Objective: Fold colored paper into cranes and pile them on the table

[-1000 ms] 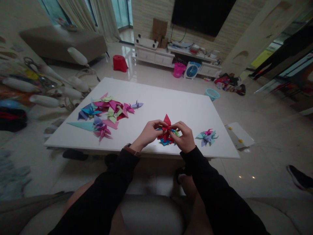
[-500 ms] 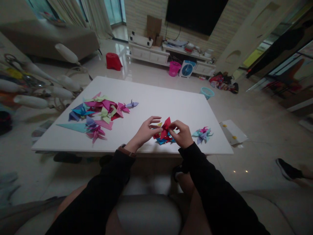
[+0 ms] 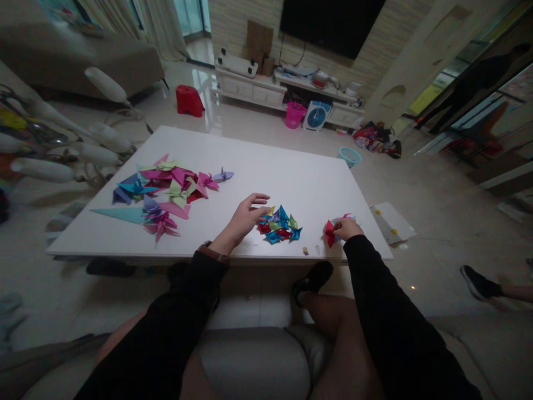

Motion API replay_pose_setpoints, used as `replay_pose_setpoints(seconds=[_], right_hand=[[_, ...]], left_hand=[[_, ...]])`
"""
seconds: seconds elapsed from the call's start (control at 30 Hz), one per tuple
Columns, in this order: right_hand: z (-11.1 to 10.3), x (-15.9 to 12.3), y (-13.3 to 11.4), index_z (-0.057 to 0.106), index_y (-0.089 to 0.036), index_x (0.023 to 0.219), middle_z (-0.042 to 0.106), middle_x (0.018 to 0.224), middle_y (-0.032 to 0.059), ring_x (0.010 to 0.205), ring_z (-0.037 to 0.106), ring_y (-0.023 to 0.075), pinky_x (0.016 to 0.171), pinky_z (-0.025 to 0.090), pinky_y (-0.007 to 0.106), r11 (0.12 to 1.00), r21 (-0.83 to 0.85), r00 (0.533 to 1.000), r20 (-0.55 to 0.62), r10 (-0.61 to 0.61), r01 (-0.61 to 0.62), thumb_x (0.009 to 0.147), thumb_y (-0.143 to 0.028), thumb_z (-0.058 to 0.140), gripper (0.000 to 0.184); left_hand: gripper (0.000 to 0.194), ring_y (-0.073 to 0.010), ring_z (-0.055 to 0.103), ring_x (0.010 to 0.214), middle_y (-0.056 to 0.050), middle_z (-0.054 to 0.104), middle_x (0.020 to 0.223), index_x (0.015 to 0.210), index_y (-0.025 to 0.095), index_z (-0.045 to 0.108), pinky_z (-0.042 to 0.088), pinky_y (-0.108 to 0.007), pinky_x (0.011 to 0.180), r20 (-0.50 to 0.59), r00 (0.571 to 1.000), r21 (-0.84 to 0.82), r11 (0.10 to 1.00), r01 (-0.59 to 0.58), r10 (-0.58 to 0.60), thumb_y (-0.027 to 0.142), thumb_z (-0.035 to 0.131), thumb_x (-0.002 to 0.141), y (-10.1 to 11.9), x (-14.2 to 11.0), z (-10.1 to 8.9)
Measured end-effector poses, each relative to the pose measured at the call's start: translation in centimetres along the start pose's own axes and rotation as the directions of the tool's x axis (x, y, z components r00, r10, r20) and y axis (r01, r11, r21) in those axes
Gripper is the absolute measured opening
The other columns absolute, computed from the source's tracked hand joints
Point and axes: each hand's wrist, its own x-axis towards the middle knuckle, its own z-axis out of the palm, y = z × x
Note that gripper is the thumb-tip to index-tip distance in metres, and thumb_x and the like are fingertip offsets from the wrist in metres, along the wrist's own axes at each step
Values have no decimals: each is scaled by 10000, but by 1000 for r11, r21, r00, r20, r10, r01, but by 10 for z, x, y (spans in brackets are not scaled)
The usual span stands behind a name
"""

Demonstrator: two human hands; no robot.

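My right hand [image 3: 348, 229] pinches a red paper crane [image 3: 330, 234] at the right side of the white table [image 3: 266, 166]. Behind that hand, partly hidden by it, lies a small group of pale blue and pink paper cranes [image 3: 346, 217]. My left hand [image 3: 250, 215] hovers with fingers apart at the left edge of a pile of small blue, red and green folded papers [image 3: 280, 225]. At the table's left lies a larger heap of pink, green and blue paper cranes [image 3: 179, 180], with a lilac crane [image 3: 224, 175] at its right end.
Two tiny scraps [image 3: 305, 251] lie near the table's front edge. A hanging lamp [image 3: 106, 84] with white shades is at the left. On the floor stand a red stool [image 3: 189, 101], a pink basket [image 3: 295, 115] and a blue basket [image 3: 350, 157]. Someone's shoe [image 3: 478, 282] shows at the right.
My right hand has carried the red crane rightward, from above the middle pile to the small crane group. My left hand has stayed by the pile, its fingers no longer near the crane.
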Motion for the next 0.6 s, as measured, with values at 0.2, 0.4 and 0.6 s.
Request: replay_pose_setpoints(seconds=[0.2, 0.4, 0.6], right_hand=[[10, 6, 15, 826, -215, 864, 783, 921, 82, 826, 693, 199, 697, 457, 266, 990, -68, 993, -15, 121, -121, 746, -157, 715, 173], [8, 6, 14, 815, -203, 833, 767, 899, 96, 824, 686, 207, 725, 475, 276, 985, -102, 990, -50, 135, -139, 742, -203, 726, 128], [-2, 0, -1, 768, -179, 997, 692, 1032, 126, 883, 647, 225, 767, 475, 315, 990, -137, 981, -196, -2, -25, 727, -170, 683, 283]], left_hand=[[331, -198, 634, 1003, -89, 610, 1185, 1070, 198, 677, 558, -312, 778, -2, 1000, 4, 1000, -3, 3, 254, 720, 748, 1, 2, -2], [308, -196, 634, 987, -85, 624, 1154, 1046, 196, 690, 553, -297, 751, 2, 1000, 0, 1000, 0, 0, 257, 718, 745, 1, 2, -3], [267, -180, 635, 934, -87, 633, 1125, 1015, 177, 692, 549, -287, 729, 13, 1000, -1, 1000, 18, -18, 254, 694, 760, 1, 3, -2]])
